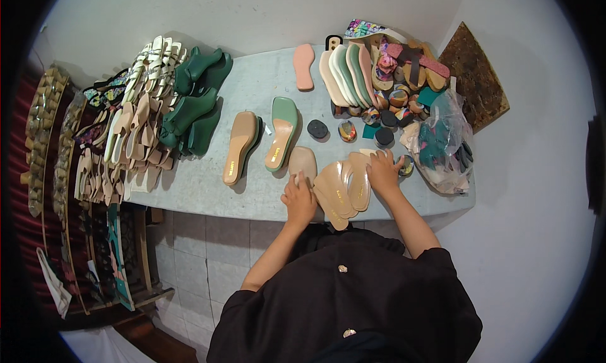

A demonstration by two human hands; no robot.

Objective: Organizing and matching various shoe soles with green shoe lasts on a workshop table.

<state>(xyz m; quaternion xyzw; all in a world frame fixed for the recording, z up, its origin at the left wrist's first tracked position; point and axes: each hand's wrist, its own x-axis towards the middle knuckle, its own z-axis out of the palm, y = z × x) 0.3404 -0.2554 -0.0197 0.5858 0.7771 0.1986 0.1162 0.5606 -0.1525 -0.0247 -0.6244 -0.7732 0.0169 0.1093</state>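
Note:
My left hand (299, 200) is closed over the lower end of a beige insole (303, 161), its fingers hiding that end. To its right, a fanned group of several tan insoles (339, 191) lies at the table's near edge. My right hand (384, 173) rests with fingers spread at the right side of this fan, beside a pale piece partly under the fingers. Left of my hands stand a tan sole with a dark green layer below (238, 151) and a green sole (282, 132) with a tan insole on its heel part.
On the grey-blue table (252, 202), black and patterned round pieces (347, 131) lie ahead. Colourful soles (350, 79), a pink sole (303, 66) and a plastic bag (445, 139) stand farther back and right. Green shoe forms (196, 110) and pale sandals (136, 123) crowd the left.

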